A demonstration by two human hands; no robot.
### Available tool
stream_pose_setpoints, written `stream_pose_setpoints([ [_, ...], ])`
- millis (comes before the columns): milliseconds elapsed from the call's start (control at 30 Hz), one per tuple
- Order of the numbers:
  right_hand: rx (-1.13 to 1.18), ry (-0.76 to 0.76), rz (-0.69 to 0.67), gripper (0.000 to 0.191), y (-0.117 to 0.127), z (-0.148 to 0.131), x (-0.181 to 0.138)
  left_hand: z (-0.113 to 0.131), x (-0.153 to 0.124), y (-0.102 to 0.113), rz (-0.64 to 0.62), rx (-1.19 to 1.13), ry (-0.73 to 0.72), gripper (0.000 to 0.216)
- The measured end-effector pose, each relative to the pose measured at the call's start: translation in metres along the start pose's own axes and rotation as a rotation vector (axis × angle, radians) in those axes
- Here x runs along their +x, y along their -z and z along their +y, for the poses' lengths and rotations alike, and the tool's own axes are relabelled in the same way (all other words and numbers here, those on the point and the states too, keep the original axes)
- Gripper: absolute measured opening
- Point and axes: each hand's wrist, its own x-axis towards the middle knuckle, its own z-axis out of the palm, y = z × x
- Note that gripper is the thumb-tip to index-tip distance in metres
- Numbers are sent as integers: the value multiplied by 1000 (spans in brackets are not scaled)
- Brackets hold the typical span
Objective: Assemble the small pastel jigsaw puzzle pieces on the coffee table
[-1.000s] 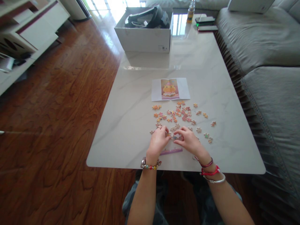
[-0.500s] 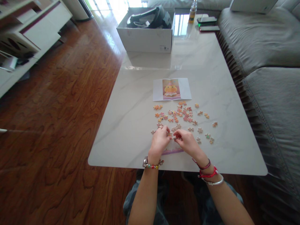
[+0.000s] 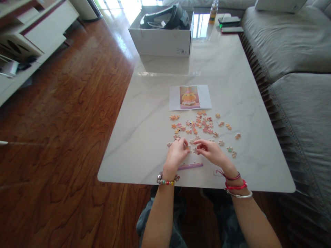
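Observation:
My left hand (image 3: 178, 152) is closed, its thumb and fingers pinching a puzzle piece (image 3: 188, 147) that is partly hidden. To its right, my right hand (image 3: 210, 151) hovers with curled fingers, thumb and index apart. A pale puzzle piece (image 3: 194, 150) lies by that thumb. Below both hands is a joined purple strip of puzzle (image 3: 190, 166). Beyond the fingers spread loose pieces: a pink and orange cluster (image 3: 204, 124), yellow-orange pieces (image 3: 174, 117) at the left, and a greenish piece (image 3: 230, 149) at the right.
A folded sheet with a printed yellow character (image 3: 190, 97) lies behind the pieces on the white marbled table (image 3: 144, 137). Farther back stand a white box (image 3: 162, 43) holding a black headset (image 3: 165, 19), a bottle (image 3: 213, 13) and two phones (image 3: 231, 30). A grey sofa (image 3: 302, 103) borders the right side.
My right hand has moved slightly right, away from my left hand, and its thumb and index have parted. A pale piece now shows between the hands. My left hand has hardly moved.

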Motion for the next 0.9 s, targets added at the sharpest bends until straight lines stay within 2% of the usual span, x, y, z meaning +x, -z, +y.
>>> stream_pose_setpoints([
  [133,111,-22,-29,25,2,0,0,2,-1,4,-12,-20,8,11],
  [333,-16,65,23,24,-3,-4,1,2,-2,7,-32,-27,-1,10],
  [467,-32,65,41,26,-6,-2,2,1,-2,6,-15,-19,-18,9],
  [700,122,19,19,27,0,-4,1,4,-3,9,28,-102,-34,14],
  [900,228,13,16,21,-1,-10,0,9,-7,12,-195,-386,-51,16],
])
